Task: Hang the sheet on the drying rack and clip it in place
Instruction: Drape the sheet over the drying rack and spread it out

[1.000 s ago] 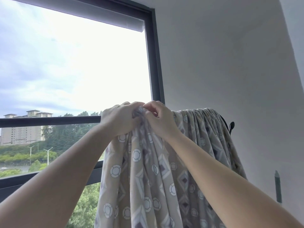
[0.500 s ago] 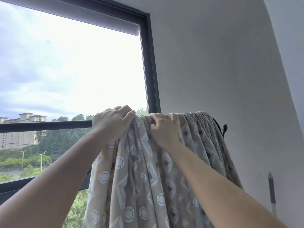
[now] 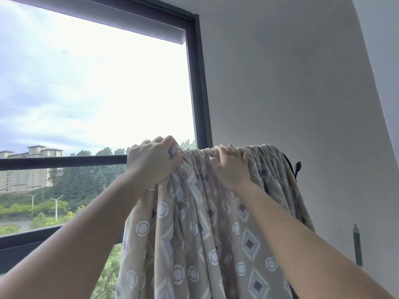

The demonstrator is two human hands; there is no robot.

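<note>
A beige sheet (image 3: 194, 234) with white rings and purple diamonds hangs bunched in folds over a high rail that it hides. My left hand (image 3: 153, 160) is clenched on the sheet's left end at the top. My right hand (image 3: 231, 167) lies over the top fold a hand's width to the right, fingers curled into the cloth. A black end piece of the drying rack (image 3: 297, 167) sticks out past the sheet's right side. No clip shows.
A dark-framed window (image 3: 199, 93) with a horizontal bar (image 3: 62, 161) fills the left; a rolled blind (image 3: 151, 32) sits at its top. A grey wall (image 3: 291, 93) stands right behind the sheet. A thin grey-green pole (image 3: 357, 244) rises at the lower right.
My hands have drawn apart along the top of the sheet, the right one sliding right and the left one holding the left end, and the bunched cloth between them has spread out.
</note>
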